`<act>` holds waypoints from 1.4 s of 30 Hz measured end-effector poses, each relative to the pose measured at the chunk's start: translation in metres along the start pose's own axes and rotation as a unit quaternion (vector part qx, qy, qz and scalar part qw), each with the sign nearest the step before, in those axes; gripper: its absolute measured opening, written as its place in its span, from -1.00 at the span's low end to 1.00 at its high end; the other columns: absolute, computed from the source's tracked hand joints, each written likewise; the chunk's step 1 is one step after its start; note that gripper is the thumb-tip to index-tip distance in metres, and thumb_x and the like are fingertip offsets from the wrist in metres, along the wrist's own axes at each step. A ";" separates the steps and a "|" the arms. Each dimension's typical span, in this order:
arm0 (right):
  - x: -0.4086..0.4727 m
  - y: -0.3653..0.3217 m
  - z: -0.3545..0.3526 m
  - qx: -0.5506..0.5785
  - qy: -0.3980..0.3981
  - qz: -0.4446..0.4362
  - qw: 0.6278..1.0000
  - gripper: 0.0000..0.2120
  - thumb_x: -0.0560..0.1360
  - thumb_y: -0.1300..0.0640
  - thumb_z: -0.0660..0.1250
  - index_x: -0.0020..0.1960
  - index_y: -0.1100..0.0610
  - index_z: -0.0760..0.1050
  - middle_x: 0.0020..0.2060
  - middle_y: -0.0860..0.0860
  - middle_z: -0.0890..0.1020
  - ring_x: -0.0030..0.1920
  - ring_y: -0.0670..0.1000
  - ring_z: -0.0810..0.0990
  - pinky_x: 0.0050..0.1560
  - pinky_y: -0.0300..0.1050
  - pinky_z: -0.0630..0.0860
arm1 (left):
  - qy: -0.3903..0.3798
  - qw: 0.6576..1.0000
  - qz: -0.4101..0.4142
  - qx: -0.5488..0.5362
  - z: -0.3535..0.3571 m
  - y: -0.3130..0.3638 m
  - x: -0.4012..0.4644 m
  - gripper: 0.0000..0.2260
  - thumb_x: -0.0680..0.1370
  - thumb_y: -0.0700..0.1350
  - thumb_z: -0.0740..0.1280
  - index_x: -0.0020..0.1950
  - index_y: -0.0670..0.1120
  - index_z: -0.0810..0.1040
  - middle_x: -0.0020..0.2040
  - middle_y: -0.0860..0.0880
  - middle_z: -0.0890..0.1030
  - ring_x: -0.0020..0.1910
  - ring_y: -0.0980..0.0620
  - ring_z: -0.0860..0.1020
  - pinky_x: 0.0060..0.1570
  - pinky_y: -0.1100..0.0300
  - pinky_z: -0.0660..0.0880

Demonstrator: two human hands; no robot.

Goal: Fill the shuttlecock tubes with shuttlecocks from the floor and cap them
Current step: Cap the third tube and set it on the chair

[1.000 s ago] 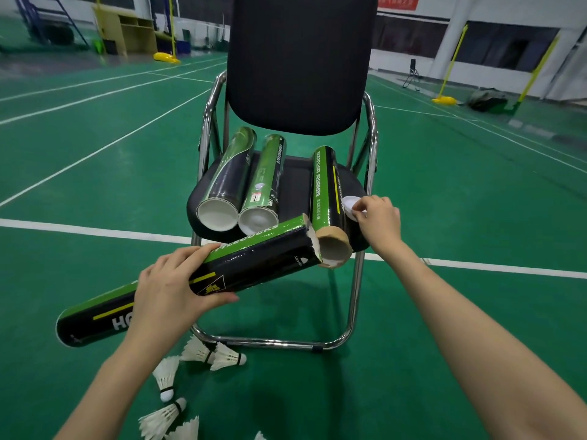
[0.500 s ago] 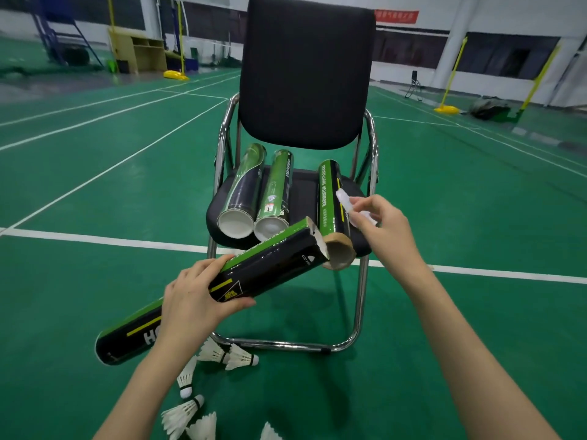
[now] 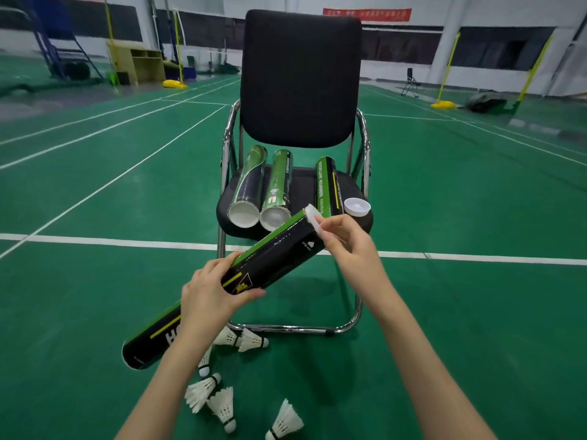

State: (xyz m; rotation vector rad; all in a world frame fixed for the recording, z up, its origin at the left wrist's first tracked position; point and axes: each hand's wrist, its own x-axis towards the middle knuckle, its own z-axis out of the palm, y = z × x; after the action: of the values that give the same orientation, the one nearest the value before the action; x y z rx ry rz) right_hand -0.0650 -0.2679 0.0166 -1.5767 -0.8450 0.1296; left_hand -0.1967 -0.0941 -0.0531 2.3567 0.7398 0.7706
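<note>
- Since a second ago the right hand (image 3: 351,246) has left the chair seat and brought a white cap (image 3: 313,218) over to the upper mouth of the held tube (image 3: 228,289)
- Right fingers pinch that cap, which is tilted and touching the tube's rim, not seated flat
- Left hand (image 3: 211,300) is wrapped round the middle of the black-and-green tube, thumb on the near side, holding it slanted with its low end down to the left
- Three more tubes (image 3: 274,188) lie on the chair (image 3: 300,81) seat, mouths facing me; two touch side by side on the left, the third sits apart on the right, partly behind the held tube
- Second cap (image 3: 357,207) rests open side up at the seat's right edge, just beside that third tube
- Shuttlecocks (image 3: 222,403) lie scattered on the green floor (image 3: 460,312) below the hands, two of them by the chair's chrome foot rail
</note>
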 end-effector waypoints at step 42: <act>-0.029 0.016 0.008 -0.129 -0.004 0.036 0.991 -0.43 0.42 0.10 0.40 0.22 -0.42 0.28 0.21 -0.29 0.50 0.14 -0.27 0.44 0.06 -0.60 0.25 | -0.035 0.998 -0.026 -0.035 0.008 -0.001 -0.021 -0.22 0.11 0.41 0.30 0.28 0.14 0.45 0.13 0.10 0.53 0.14 0.04 0.42 0.17 0.02 0.28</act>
State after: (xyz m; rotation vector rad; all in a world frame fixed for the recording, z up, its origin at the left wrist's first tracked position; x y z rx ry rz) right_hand -0.0840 -0.2772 -0.0104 -1.8505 -0.8364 0.0818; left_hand -0.2060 -0.1098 -0.0665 2.2802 0.7305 0.6776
